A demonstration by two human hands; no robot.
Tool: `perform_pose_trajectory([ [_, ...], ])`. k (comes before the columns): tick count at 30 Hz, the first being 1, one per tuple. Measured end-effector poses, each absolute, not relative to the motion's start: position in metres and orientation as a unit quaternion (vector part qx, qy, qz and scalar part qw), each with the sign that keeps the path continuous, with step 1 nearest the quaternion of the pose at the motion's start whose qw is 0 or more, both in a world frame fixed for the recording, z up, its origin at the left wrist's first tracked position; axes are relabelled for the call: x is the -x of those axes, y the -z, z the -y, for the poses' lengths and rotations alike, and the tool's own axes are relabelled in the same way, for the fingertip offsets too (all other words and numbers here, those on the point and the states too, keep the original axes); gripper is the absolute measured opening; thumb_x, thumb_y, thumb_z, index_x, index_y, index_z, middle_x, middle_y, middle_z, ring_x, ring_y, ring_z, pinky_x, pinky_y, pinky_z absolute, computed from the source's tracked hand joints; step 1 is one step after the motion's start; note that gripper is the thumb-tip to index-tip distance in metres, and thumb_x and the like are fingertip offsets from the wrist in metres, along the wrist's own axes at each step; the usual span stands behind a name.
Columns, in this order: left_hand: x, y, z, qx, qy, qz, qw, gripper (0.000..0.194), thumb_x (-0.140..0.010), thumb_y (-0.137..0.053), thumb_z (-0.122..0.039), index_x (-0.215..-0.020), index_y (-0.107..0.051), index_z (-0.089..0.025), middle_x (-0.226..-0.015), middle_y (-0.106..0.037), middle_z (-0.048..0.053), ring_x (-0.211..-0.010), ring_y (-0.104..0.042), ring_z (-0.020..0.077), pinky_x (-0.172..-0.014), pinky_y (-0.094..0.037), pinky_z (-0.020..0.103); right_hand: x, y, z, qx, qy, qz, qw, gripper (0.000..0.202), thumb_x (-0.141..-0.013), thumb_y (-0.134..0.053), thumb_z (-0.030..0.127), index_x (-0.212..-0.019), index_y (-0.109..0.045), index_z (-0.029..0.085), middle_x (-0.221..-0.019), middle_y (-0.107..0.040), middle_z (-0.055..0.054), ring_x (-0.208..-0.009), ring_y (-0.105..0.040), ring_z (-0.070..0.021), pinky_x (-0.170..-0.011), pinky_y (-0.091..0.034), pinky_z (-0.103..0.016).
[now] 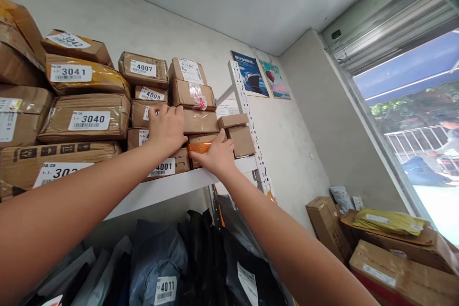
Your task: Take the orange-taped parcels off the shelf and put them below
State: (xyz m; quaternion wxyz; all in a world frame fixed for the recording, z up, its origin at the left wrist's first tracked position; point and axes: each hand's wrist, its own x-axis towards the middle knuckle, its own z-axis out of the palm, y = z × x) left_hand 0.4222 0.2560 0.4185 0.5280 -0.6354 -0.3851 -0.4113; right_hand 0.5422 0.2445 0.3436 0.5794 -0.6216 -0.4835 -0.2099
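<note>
My left hand (167, 128) rests against the front of the stacked parcels, fingers bent and slightly apart, partly covering their labels. Above its fingers is a small box labelled 4009 (151, 94), and below its wrist a box labelled 4001 (163, 167). My right hand (217, 154) is on a small cardboard box with orange tape (199, 145), thumb across its front and fingers toward its right end. A plain brown box (201, 122) lies just above, between the hands. Two small unlabelled boxes, one flat (233, 120) on another (241, 141), sit right of my right hand.
The white metal shelf (172, 185) has a perforated upright (247, 110) at its right end. Numbered boxes, such as 3040 (89, 119), fill the left side. Dark mailing bags (158, 253) stand below. Cartons (401, 265) are piled at lower right near a doorway; a person is outside.
</note>
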Motion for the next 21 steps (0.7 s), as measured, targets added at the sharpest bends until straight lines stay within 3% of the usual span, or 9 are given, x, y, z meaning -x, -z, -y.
perform_pose_trajectory([
  [5, -0.427, -0.417, -0.261, 0.636, 0.439, 0.373, 0.514, 0.061, -0.068, -0.067, -0.023, -0.126, -0.049, -0.013, -0.127, -0.060, 0.019, -0.123, -0.047, 0.0355, -0.101, -0.034, 0.051, -0.538, -0.348, -0.250, 0.630, 0.194, 0.457, 0.597, 0.125, -0.058, -0.083, 0.058, -0.149, -0.017, 0.002, -0.128, -0.048, -0.031, -0.122, -0.045, -0.0462, -0.100, -0.038, -0.052],
  [12, -0.436, -0.417, -0.251, 0.648, 0.418, 0.411, 0.485, 0.060, -0.070, -0.064, -0.011, -0.127, -0.047, -0.007, -0.130, -0.056, 0.021, -0.127, -0.043, 0.0354, -0.108, -0.029, 0.049, -0.541, -0.354, -0.246, 0.619, 0.112, 0.454, 0.631, 0.139, -0.050, -0.092, 0.052, -0.152, -0.010, 0.007, -0.136, -0.041, -0.029, -0.130, -0.039, -0.0436, -0.107, -0.035, -0.048],
  [17, -0.437, -0.422, -0.250, 0.657, 0.408, 0.421, 0.473, 0.052, -0.072, -0.062, -0.009, -0.122, -0.049, -0.009, -0.118, -0.064, 0.019, -0.121, -0.048, 0.0325, -0.109, -0.027, 0.049, -0.539, -0.356, -0.244, 0.628, 0.102, 0.456, 0.623, 0.133, -0.050, -0.093, 0.047, -0.151, -0.014, 0.013, -0.137, -0.039, -0.026, -0.132, -0.037, -0.0429, -0.109, -0.034, -0.046],
  [21, -0.433, -0.422, -0.254, 0.661, 0.405, 0.396, 0.492, 0.057, -0.072, -0.059, -0.008, -0.127, -0.048, -0.012, -0.126, -0.060, 0.018, -0.123, -0.046, 0.0324, -0.107, -0.028, 0.050, -0.536, -0.357, -0.247, 0.637, 0.088, 0.456, 0.615, 0.135, -0.048, -0.094, 0.043, -0.151, -0.012, 0.012, -0.141, -0.034, -0.028, -0.134, -0.034, -0.0440, -0.112, -0.031, -0.048],
])
